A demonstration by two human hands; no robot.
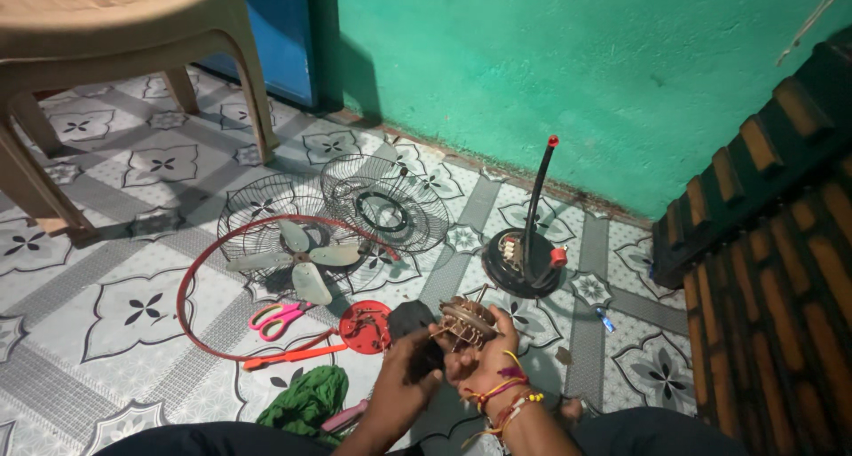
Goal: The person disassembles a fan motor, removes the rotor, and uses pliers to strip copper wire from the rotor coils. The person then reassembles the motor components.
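**Fan motor held over a tiled floor of loose parts**

Patterned floor tiles (142, 305) run up to a green wall (550, 74), and a plastic chair (133, 30) stands at the upper left. Only the head view is given.

Low in the middle of that view, both hands meet just above the floor. The right hand (484, 363), with bright threads at the wrist, is curled around a fan motor (466, 321), fingers closed on its copper-wound body. The left hand (410, 376) is pressed around a black housing piece (410, 318), touching the motor's left side.

The motor's long axis appears to run along its shaft, tilted and pointing up and away from the person toward the wall; the shaft tip is too small to see clearly.

Handling this well seems to call for gripping the metal core rather than the fine windings, and for keeping the two parts in line along that axis.

Around the hands lie a red guard ring (191, 270), two wire grilles (386, 203), a pale fan blade (306, 261), pink scissors (277, 316), a red round cap (364, 326), a green cloth (306, 398), and a black fan base with its upright stem (525, 256).
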